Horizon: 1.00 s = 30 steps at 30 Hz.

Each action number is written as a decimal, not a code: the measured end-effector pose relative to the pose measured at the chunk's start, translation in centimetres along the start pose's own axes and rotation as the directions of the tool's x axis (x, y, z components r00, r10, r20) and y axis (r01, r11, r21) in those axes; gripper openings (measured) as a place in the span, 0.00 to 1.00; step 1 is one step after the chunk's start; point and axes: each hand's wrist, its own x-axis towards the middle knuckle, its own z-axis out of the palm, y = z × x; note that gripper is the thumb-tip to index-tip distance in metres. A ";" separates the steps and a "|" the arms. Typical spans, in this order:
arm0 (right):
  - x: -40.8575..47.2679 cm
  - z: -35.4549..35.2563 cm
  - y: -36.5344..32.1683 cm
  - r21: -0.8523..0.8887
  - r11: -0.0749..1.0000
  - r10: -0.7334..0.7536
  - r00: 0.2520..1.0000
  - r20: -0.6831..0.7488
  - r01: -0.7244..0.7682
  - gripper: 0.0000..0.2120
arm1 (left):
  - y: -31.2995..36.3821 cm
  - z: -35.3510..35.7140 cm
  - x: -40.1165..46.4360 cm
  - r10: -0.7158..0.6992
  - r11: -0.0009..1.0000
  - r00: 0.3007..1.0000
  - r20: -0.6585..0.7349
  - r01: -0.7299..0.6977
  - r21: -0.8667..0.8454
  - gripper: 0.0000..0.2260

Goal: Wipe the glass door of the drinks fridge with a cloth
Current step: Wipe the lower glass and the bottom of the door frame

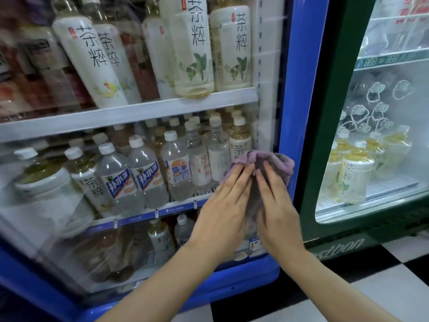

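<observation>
The drinks fridge has a blue frame [299, 89] and a glass door [130, 117] that fills the left and middle of the head view. A crumpled purple cloth [276, 160] is pressed on the glass near the door's lower right corner. My left hand [222, 205] lies flat on the cloth's left part, fingers spread and pointing up. My right hand [276, 205] lies flat beside it on the cloth's right part. The two hands almost touch. The cloth's lower part is hidden under my hands.
Behind the glass, white shelves [130, 112] carry several tea and water bottles. A second fridge with a dark green frame [325, 159] stands directly to the right, with bottles inside. A black and white checkered floor [371, 275] lies below at the right.
</observation>
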 end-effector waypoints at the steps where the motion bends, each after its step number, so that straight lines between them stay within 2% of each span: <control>1: 0.0 0.9 0.0 0.002 1.000 0.001 0.999 0.046 -0.001 0.30 | -0.5 -0.2 -0.9 -0.001 0.999 1.000 -0.005 0.001 0.046 0.34; 3: 0.3 2.7 0.6 -0.040 0.999 0.017 0.996 0.086 -0.014 0.33 | -1.4 -0.6 -3.1 0.001 0.990 1.000 -0.008 0.000 0.139 0.34; 5: 0.8 3.8 1.5 -0.118 0.993 0.018 0.996 0.086 -0.008 0.36 | -2.5 -0.9 -5.7 -0.011 0.978 0.998 0.055 0.000 0.210 0.34; 8: 3.5 4.2 1.8 -0.257 0.961 -0.100 0.994 0.039 0.107 0.39 | -4.0 -1.6 -9.3 -0.082 0.966 0.989 0.123 0.049 0.252 0.38; 11: 8.3 4.1 1.0 -0.380 0.913 -0.187 0.980 -0.064 0.149 0.35 | -5.3 -2.4 -11.3 -0.163 0.958 0.979 0.119 0.128 0.256 0.40; 15: 9.8 5.1 1.0 -0.403 0.901 -0.231 0.965 -0.124 0.163 0.34 | -6.2 -2.8 -12.2 -0.227 0.950 0.971 0.076 0.204 0.238 0.39; 18: 6.5 7.0 2.5 -0.419 0.863 -0.327 0.944 -0.042 0.281 0.36 | -6.8 -2.5 -12.9 -0.211 0.951 0.976 0.060 0.191 0.245 0.34; 20: 2.6 8.6 3.9 -0.399 0.775 -0.486 0.866 0.121 0.490 0.37 | -7.2 -2.3 -13.4 -0.220 0.944 0.974 0.055 0.198 0.264 0.31; 22: -0.7 9.6 5.2 -0.352 0.632 -0.623 0.723 0.300 0.691 0.32 | -7.7 -2.2 -13.8 -0.232 0.939 0.971 0.059 0.208 0.273 0.31; 23: -1.5 9.8 5.7 -0.326 0.590 -0.652 0.673 0.349 0.739 0.31 | -7.9 -2.2 -13.9 -0.240 0.937 0.969 0.058 0.215 0.276 0.31; 26: -0.9 9.3 5.6 -0.301 0.555 -0.676 0.632 0.379 0.775 0.29 | -8.5 -2.2 -14.4 -0.262 0.926 0.964 0.051 0.236 0.293 0.30; 28: 1.0 8.6 5.2 -0.344 0.547 -0.677 0.645 0.354 0.763 0.32 | -8.8 -2.3 -14.8 -0.270 0.923 0.962 0.042 0.246 0.295 0.30; 30: 4.0 7.9 3.9 -0.417 0.642 -0.610 0.758 0.231 0.644 0.35 | -9.1 -2.4 -15.2 -0.280 0.920 0.959 0.041 0.256 0.296 0.30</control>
